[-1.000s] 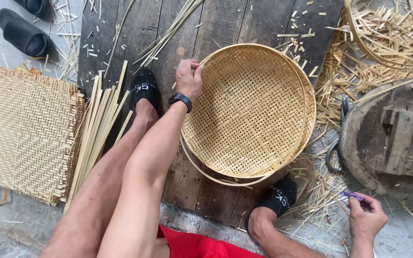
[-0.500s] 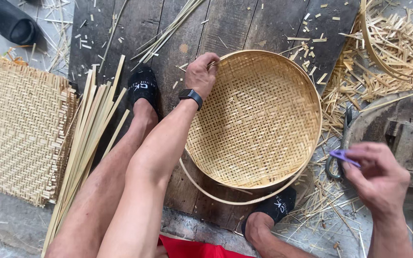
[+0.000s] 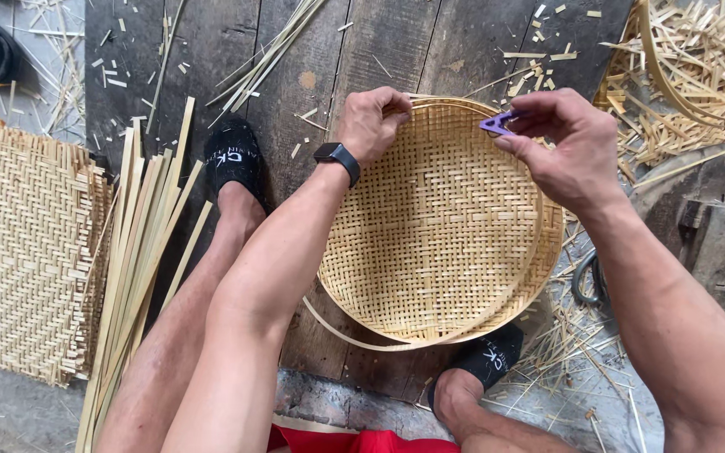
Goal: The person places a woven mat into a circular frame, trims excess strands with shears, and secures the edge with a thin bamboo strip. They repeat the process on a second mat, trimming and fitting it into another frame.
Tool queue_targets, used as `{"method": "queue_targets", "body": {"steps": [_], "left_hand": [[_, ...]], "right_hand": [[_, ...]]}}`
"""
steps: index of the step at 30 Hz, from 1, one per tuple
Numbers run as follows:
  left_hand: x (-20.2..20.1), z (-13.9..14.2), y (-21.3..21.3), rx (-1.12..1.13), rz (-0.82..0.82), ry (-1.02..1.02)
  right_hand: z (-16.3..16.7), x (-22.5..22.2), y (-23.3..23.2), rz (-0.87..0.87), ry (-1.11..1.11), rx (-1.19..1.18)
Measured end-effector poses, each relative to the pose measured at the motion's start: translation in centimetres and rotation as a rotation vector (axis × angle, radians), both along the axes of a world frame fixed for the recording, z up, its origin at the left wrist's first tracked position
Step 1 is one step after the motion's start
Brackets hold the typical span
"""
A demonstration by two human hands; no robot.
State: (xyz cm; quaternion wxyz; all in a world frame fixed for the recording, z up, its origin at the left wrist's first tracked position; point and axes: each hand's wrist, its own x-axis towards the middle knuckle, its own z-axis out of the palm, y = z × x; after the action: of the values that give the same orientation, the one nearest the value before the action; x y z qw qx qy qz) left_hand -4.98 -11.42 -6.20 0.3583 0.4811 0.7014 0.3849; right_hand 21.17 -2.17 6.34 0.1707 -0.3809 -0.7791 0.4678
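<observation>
Dark floorboards bear a woven basket (image 3: 434, 235); left hand (image 3: 371, 124) grips its rim, right hand (image 3: 568, 147) pinches, seemingly, a purple clip (image 3: 497, 124).

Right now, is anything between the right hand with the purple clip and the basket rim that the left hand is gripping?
Nothing visible. The right hand holds the small purple clip just above the far rim of the woven basket, beside the left hand gripping that rim. Only open air and the basket's weave lie between the two hands.
</observation>
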Motion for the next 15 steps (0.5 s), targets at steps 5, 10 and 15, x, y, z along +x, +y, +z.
{"method": "queue_targets", "body": {"steps": [5,10,15], "left_hand": [[0.2,-0.5,-0.1,0.026,0.030,0.084],[0.3,-0.5,-0.5,0.095,0.056,0.092],[0.6,-0.5,-0.5,0.187,0.049,0.149]], "right_hand": [[-2.3,-2.4,0.6,0.042,-0.060,0.113],[-4.7,-5.1,1.6,0.154,-0.080,0.268],[-6.2,-7.6,2.5,0.261,-0.134,0.378]]}}
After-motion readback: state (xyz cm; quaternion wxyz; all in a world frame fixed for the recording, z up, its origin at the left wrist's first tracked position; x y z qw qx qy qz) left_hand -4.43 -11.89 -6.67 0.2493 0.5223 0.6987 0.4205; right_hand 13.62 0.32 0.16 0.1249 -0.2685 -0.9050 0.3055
